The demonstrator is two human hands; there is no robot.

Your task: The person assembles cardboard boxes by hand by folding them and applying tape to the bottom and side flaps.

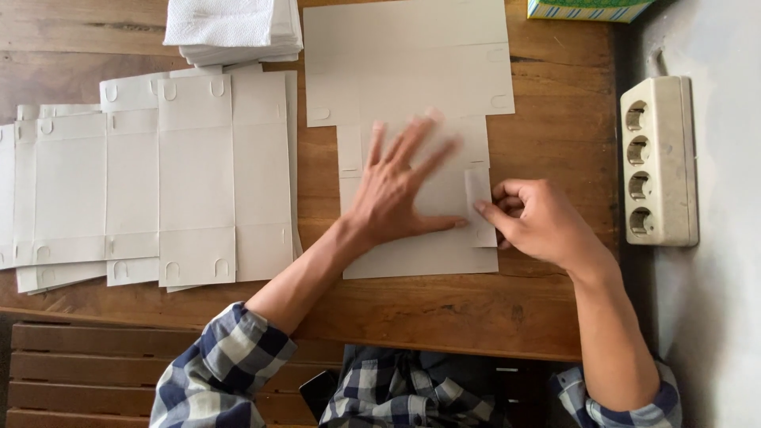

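Bare wooden table lies open at six o'clock; stacked flat cartons block nine, a power strip three, folded napkins eleven.

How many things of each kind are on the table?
Flat card under the hands: 1
Pile of flat cards on the left: 1; sheets overlap, so their number cannot be told
Stack of napkins: 1
Green box at the top edge: 1
Socket strip: 1
Hands, left and right: 2
Total: 7
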